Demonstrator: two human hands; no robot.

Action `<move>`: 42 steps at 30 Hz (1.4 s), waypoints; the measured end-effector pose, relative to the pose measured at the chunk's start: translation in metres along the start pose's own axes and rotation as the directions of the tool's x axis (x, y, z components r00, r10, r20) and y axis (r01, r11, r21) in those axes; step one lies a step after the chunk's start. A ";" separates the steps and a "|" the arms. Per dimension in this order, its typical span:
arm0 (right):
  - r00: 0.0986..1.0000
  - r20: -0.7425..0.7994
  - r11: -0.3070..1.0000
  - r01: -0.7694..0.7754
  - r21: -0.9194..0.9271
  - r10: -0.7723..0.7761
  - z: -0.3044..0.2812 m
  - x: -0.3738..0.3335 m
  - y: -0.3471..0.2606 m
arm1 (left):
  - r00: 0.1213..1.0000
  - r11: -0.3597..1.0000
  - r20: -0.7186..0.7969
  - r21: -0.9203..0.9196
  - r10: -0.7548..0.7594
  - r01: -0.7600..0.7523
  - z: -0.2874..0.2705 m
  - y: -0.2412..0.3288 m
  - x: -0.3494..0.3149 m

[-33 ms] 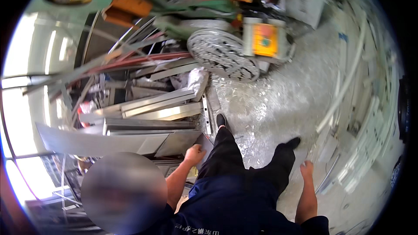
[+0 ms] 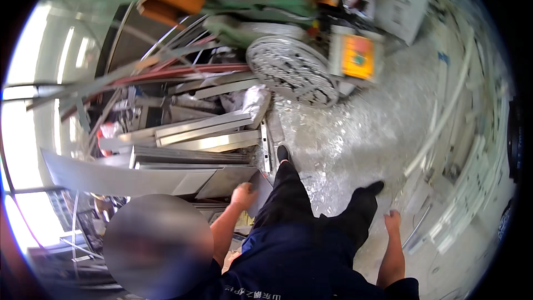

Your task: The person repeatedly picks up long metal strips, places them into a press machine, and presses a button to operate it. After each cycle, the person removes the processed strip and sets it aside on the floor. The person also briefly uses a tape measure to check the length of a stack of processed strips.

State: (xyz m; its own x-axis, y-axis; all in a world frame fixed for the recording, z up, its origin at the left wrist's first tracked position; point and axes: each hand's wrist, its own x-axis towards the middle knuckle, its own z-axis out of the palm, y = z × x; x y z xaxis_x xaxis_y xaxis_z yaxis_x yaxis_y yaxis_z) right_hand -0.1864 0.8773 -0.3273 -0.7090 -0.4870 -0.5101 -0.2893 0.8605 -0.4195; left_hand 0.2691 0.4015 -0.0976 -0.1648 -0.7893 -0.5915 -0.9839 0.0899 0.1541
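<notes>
Left of centre in the lower half of the frame, the left hand (image 2: pixel 243 195) is curled at the edge of a flat, dark-grey metal plate (image 2: pixel 262 193) that stands beside the person's black trousers (image 2: pixel 288 197); its fingers are bent, but whether they grasp the plate or merely rest against it I cannot tell. The plate lies just right of a long, silver-grey metal sheet (image 2: pixel 122 182), which stretches toward the left edge of the frame, below a stack of straight grey metal profiles (image 2: pixel 191 156). At the lower right, the right hand (image 2: pixel 392 220) hangs with loosely bent fingers above the pale, glossy grey floor (image 2: pixel 327 128); nothing shows in it, though its palm side is hidden and I cannot tell how tightly it is closed. A thin grey metal rod (image 2: pixel 418 226) lies near it, farther right. The step in hand seems to be one-handed contact with the plate at the edge of the pile, the right hand taking no part. Moving the plate would call for a sure hold on its edge, a path clear of the trousers, and perhaps the right hand's support.
</notes>
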 end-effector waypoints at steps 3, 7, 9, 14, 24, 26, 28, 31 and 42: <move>0.995 -0.038 0.995 -0.095 0.020 0.096 -0.030 -0.009 -0.073 | 0.958 0.974 -0.177 -0.007 -0.225 0.228 -0.068 -0.128 0.064; 0.804 0.344 0.764 -0.581 0.281 0.485 -0.033 -0.031 -0.187 | 0.794 0.968 -0.572 -0.004 -0.207 0.249 -0.150 -0.287 0.144; 0.785 0.466 0.811 -0.546 0.210 0.408 -0.030 -0.055 -0.288 | 0.770 0.948 -0.561 -0.105 -0.305 0.300 -0.215 -0.310 0.184; 0.827 0.532 0.927 -0.325 0.185 0.183 -0.045 -0.044 -0.447 | 0.637 0.869 -0.594 -0.293 -0.492 0.398 -0.250 -0.393 0.236; 0.940 0.298 0.960 -0.222 0.172 0.164 -0.013 -0.034 -0.523 | 0.671 0.873 -0.636 -0.487 -0.381 0.033 -0.222 -0.270 0.170; 0.924 0.371 0.970 -0.170 0.171 0.096 0.025 -0.039 -0.552 | 0.701 0.916 -0.680 -0.389 -0.216 -0.095 -0.233 -0.230 0.161; 0.883 0.451 0.991 0.103 0.090 -0.133 0.070 -0.041 -0.606 | 0.694 0.837 -0.697 -0.479 -0.180 -0.263 -0.279 -0.178 0.137; 0.691 0.700 0.867 -0.226 0.445 -0.179 0.123 -0.063 -0.705 | 0.640 0.675 -0.755 -0.547 -0.141 -0.496 -0.351 -0.160 0.100; 0.852 0.218 -0.310 -0.394 0.865 -0.476 0.031 -0.093 -0.938 | 0.910 0.114 -0.413 -0.903 0.022 -0.413 -0.347 -0.209 0.050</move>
State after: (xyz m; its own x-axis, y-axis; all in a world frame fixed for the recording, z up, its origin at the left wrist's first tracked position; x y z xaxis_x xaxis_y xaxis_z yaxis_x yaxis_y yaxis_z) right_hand 0.1714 0.1108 0.0902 -0.3263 -0.8573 -0.3982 0.9256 -0.2043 -0.3185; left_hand 0.4905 0.1325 0.1148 -0.1437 -0.9676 -0.2078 0.0178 -0.2125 0.9770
